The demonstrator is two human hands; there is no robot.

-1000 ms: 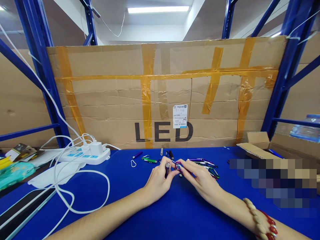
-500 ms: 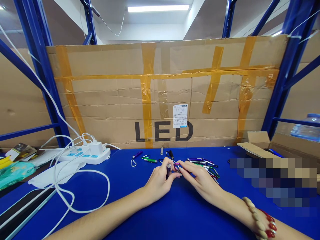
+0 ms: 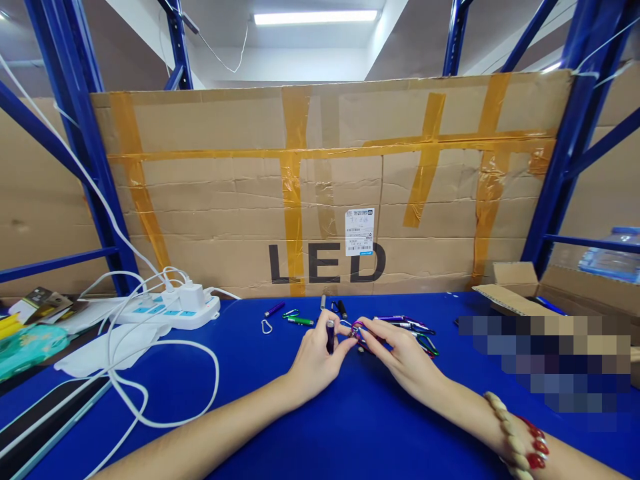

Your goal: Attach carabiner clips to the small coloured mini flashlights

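My left hand [image 3: 314, 355] is closed around a small dark purple cylinder [image 3: 331, 337] that looks like a keychain flashlight, its end pointing up. Its thumb and fingertip meet a purple carabiner [image 3: 357, 327], which my right hand [image 3: 406, 357] pinches from the other side. A small ring seems to sit between the fingertips, too tiny to make out. Beyond my hands lie a green cylinder [image 3: 301, 321], a green carabiner [image 3: 291, 313], a silver carabiner [image 3: 267, 327], a purple cylinder [image 3: 275, 309] and a black one [image 3: 342, 309]. Several coloured cylinders with carabiners [image 3: 407, 325] are piled behind my right hand.
A white power strip [image 3: 170, 308] with looped white cables [image 3: 215, 373] takes up the left of the blue table [image 3: 320, 440]. An open cardboard box [image 3: 515, 301] stands at the right, partly pixelated. Tall cardboard [image 3: 230, 200] closes off the back.
The cylinder in my left hand has shifted slightly left and up, standing more upright. My fingertips have moved a little on the purple carabiner, and both hands stay together.
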